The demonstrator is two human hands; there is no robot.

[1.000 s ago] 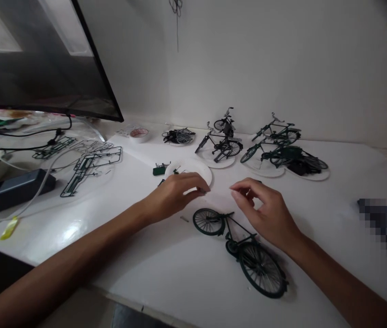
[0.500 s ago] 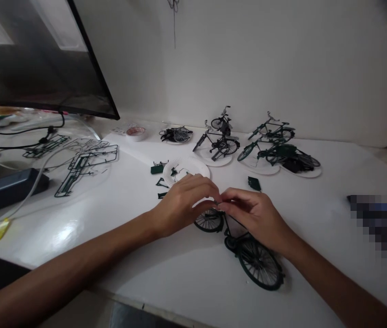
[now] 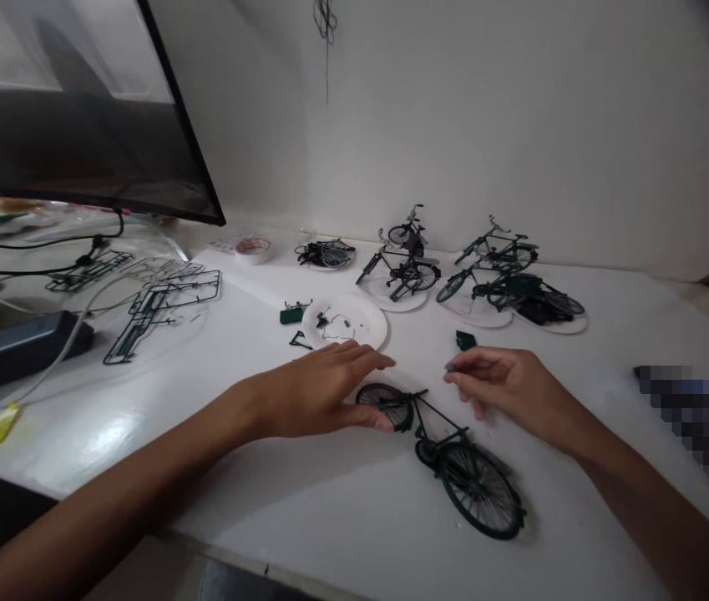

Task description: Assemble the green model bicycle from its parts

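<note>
A black-and-green model bicycle lies on its side on the white table. My left hand is spread open, its thumb at the edge of the model's smaller wheel. My right hand pinches a small dark grey piece between its fingertips, just above and to the right of the frame. A dark green plastic part lies close beyond those fingers. A paper plate holding tiny parts sits beyond my left fingertips.
Several assembled model bicycles on paper plates stand along the wall. Green parts on plastic sprues, a tape roll, a black power brick and cables lie to the left, below a monitor.
My hands have moved apart from their fingertip-to-fingertip position over the bicycle. The left hand has dropped flat by the wheel, and the right has drawn back to the right, still pinching.
</note>
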